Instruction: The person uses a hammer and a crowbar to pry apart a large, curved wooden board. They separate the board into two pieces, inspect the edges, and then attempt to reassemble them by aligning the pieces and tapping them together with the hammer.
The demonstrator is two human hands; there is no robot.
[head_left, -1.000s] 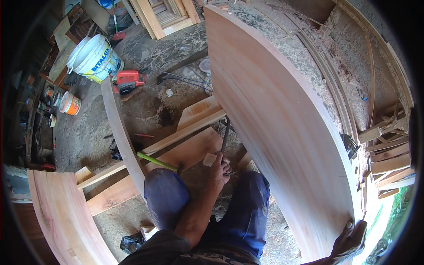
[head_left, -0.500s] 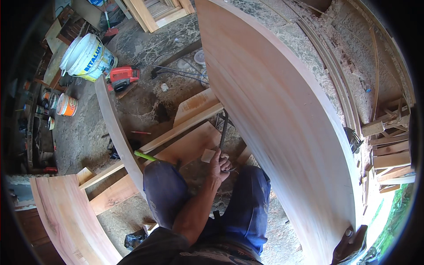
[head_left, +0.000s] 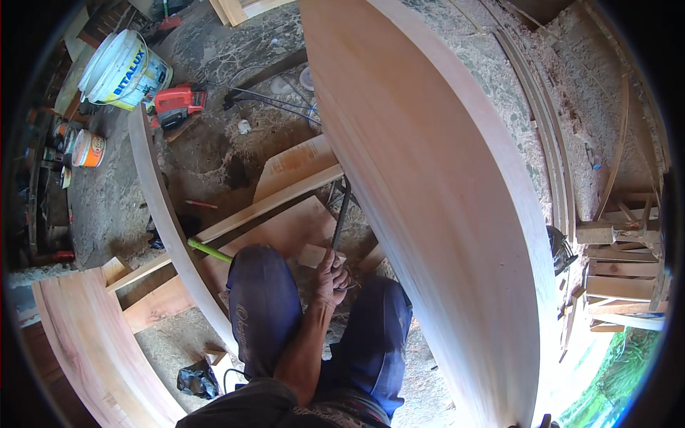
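My left hand (head_left: 332, 279) is closed in front of my knees, its fingers round a small pale square piece (head_left: 312, 255); whether that is sandpaper or wood I cannot tell. A dark curved bar or hose (head_left: 342, 214) runs up from beside those fingers to the large board. This broad, curved wooden board (head_left: 435, 178) stretches from the top to the lower right, its pale face towards me. Only a dark bit of my right hand (head_left: 547, 421) shows at the lower edge, by the board's near end; its fingers are mostly out of view.
A curved strip of wood (head_left: 163, 207) and wooden rails (head_left: 260, 210) lie left of the board. Another curved panel (head_left: 100, 342) is at lower left. Beyond are a red power tool (head_left: 178, 103), a white bucket (head_left: 125, 75), an orange-white tub (head_left: 88, 148) and stacked offcuts (head_left: 624, 271).
My view has shifted, so most things sit further left. My right hand, earlier on the board's near edge, has slipped almost out of view. My left hand keeps its hold.
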